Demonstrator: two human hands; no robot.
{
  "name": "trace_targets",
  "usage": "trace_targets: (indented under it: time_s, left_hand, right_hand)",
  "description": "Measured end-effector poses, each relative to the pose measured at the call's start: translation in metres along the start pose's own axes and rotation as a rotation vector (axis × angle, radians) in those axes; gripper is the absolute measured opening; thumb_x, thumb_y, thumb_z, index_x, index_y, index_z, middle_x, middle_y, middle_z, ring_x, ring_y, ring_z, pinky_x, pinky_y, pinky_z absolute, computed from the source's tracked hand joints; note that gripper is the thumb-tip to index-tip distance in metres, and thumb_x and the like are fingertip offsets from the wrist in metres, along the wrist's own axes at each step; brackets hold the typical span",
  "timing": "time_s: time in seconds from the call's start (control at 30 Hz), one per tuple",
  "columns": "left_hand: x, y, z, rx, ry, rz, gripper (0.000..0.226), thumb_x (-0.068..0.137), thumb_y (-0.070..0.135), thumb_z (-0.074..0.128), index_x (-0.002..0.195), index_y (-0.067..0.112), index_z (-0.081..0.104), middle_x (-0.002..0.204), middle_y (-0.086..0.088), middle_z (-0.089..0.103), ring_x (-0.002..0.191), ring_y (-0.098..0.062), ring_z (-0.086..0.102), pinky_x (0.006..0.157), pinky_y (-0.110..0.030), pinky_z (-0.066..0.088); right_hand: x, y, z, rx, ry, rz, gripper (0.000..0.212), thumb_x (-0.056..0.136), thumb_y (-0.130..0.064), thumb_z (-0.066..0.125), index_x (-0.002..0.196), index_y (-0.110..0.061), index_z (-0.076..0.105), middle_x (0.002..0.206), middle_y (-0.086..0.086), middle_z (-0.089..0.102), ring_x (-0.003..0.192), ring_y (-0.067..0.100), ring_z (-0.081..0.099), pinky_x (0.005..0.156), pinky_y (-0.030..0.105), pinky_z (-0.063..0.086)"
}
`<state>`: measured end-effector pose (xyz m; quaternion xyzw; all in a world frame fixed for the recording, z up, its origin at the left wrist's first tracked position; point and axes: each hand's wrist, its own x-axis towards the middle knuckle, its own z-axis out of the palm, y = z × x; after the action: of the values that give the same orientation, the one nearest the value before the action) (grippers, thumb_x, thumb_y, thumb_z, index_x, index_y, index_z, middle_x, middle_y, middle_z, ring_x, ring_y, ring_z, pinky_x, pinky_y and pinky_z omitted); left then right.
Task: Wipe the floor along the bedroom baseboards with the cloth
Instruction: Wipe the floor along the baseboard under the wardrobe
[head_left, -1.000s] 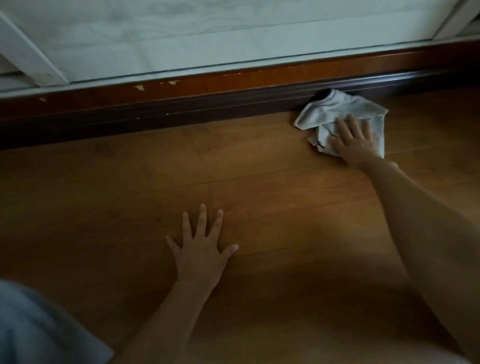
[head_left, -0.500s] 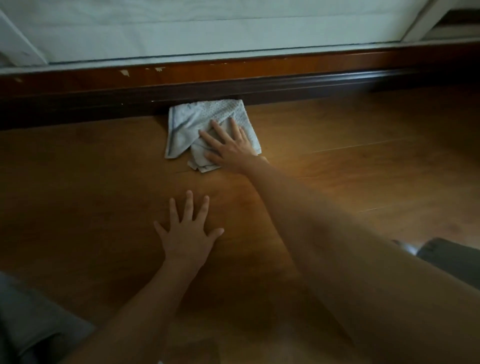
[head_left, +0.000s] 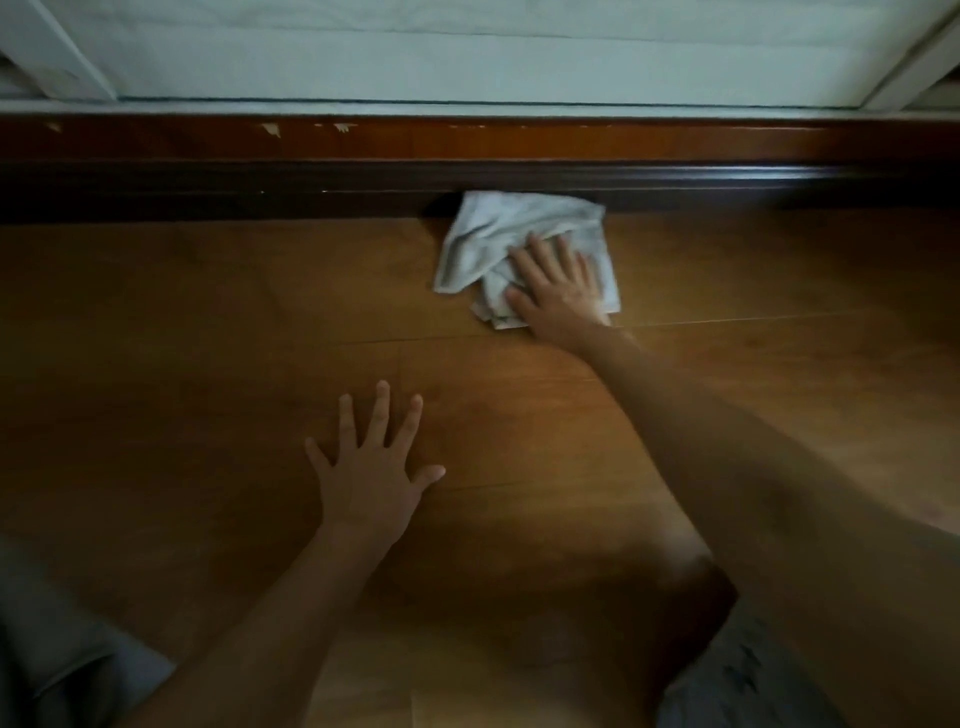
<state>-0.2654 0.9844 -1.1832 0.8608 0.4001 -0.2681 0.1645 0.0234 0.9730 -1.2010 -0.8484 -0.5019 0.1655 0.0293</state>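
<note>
Along the dark baseboard (head_left: 311, 192), the cloth (head_left: 498, 234) has slid back rightward to upper centre under the flat-fingered right hand (head_left: 558, 291), left hand (head_left: 371, 478) splayed, suggesting back-and-forth wiping underway.

Two bare forearms, no sleeves, watch or rings visible. Grey fabric clothing (head_left: 62, 660) at lower left; grey patterned shorts (head_left: 727, 686) at lower right.

Bare floor (head_left: 208, 322) runs open left and right of the cloth (head_left: 519, 234); the baseboard (head_left: 260, 192) blocks its far edge.
</note>
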Motion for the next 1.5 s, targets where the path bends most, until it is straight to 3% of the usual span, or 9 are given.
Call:
trace_targets:
  time_s: [0.2, 0.33, 0.43, 0.57, 0.67, 0.93, 1.03, 1.23, 1.5]
  left_hand:
    - [0.000, 0.000, 0.003, 0.031, 0.030, -0.009, 0.078, 0.088, 0.075, 0.021, 0.147, 0.045, -0.021, 0.158, 0.006, -0.027, 0.146, -0.033, -0.021, 0.112, -0.067, 0.011]
    - [0.001, -0.001, 0.002, 0.004, 0.009, -0.003, 0.078, 0.089, 0.074, 0.023, 0.148, 0.045, -0.019, 0.157, 0.006, -0.029, 0.145, -0.033, -0.024, 0.112, -0.068, 0.009]
    - [0.001, -0.002, 0.001, 0.012, 0.004, 0.016, 0.079, 0.089, 0.074, 0.021, 0.146, 0.044, -0.023, 0.156, 0.005, -0.032, 0.144, -0.033, -0.026, 0.113, -0.068, 0.007]
    - [0.000, -0.003, 0.002, 0.019, 0.017, 0.027, 0.079, 0.088, 0.074, 0.019, 0.146, 0.043, -0.024, 0.156, 0.003, -0.032, 0.144, -0.034, -0.025, 0.113, -0.068, 0.007]
    - [-0.001, -0.001, 0.002, 0.026, 0.011, 0.017, 0.078, 0.088, 0.074, 0.018, 0.146, 0.043, -0.024, 0.156, 0.003, -0.032, 0.144, -0.034, -0.025, 0.112, -0.068, 0.008]
    - [0.000, 0.001, 0.003, 0.035, 0.017, -0.013, 0.078, 0.089, 0.074, 0.020, 0.147, 0.044, -0.021, 0.157, 0.005, -0.030, 0.145, -0.032, -0.023, 0.112, -0.068, 0.008]
    - [0.000, -0.001, 0.002, 0.018, 0.002, -0.009, 0.078, 0.088, 0.074, 0.021, 0.147, 0.045, -0.021, 0.157, 0.006, -0.031, 0.144, -0.032, -0.025, 0.112, -0.068, 0.006]
    - [0.001, -0.002, 0.001, 0.002, -0.005, 0.011, 0.077, 0.090, 0.072, 0.021, 0.146, 0.044, -0.024, 0.155, 0.004, -0.036, 0.142, -0.034, -0.030, 0.111, -0.070, 0.003]
    - [-0.002, -0.002, 0.005, -0.018, 0.065, 0.018, 0.076, 0.090, 0.072, 0.024, 0.147, 0.045, -0.019, 0.157, 0.006, -0.030, 0.144, -0.033, -0.026, 0.110, -0.071, 0.004]
  right_hand:
    - [0.025, -0.114, 0.024, -0.091, -0.098, -0.273, 0.062, 0.098, -0.060, 0.023, 0.152, -0.040, 0.001, 0.162, -0.006, -0.007, 0.147, 0.029, -0.015, 0.119, 0.048, -0.007]
    - [0.014, -0.013, 0.011, -0.060, -0.060, -0.112, 0.062, 0.099, -0.057, 0.025, 0.153, -0.038, 0.002, 0.162, -0.006, -0.008, 0.147, 0.029, -0.017, 0.117, 0.048, -0.009]
    - [0.009, 0.096, -0.004, -0.088, -0.065, 0.159, 0.079, 0.085, -0.078, 0.000, 0.153, -0.038, 0.007, 0.162, -0.005, -0.008, 0.147, 0.029, -0.015, 0.116, 0.057, -0.003]
    - [-0.008, 0.153, -0.029, 0.081, -0.038, 0.419, 0.064, 0.096, -0.059, 0.030, 0.152, -0.040, 0.005, 0.162, -0.009, -0.005, 0.147, 0.031, -0.013, 0.118, 0.055, 0.001]
    - [-0.003, 0.107, -0.022, 0.060, -0.015, 0.338, 0.067, 0.096, -0.060, 0.032, 0.153, -0.037, 0.005, 0.162, -0.006, -0.005, 0.147, 0.032, -0.011, 0.118, 0.054, -0.002]
    - [0.026, -0.100, 0.022, -0.126, -0.121, -0.274, 0.064, 0.098, -0.060, 0.025, 0.152, -0.040, -0.003, 0.162, -0.005, -0.010, 0.146, 0.033, -0.018, 0.115, 0.055, -0.009]
    - [0.036, -0.066, 0.013, -0.142, -0.150, -0.307, 0.065, 0.097, -0.062, 0.024, 0.152, -0.039, -0.004, 0.162, -0.006, -0.012, 0.146, 0.032, -0.018, 0.117, 0.051, -0.008]
    - [0.016, 0.027, -0.004, -0.029, -0.086, -0.068, 0.068, 0.096, -0.061, 0.031, 0.153, -0.039, 0.002, 0.162, -0.007, -0.009, 0.147, 0.025, -0.017, 0.119, 0.044, -0.006]
    - [0.055, -0.163, 0.027, -0.117, -0.183, -0.360, 0.064, 0.098, -0.060, 0.024, 0.153, -0.036, 0.000, 0.162, -0.002, -0.013, 0.145, 0.033, -0.019, 0.118, 0.051, -0.009]
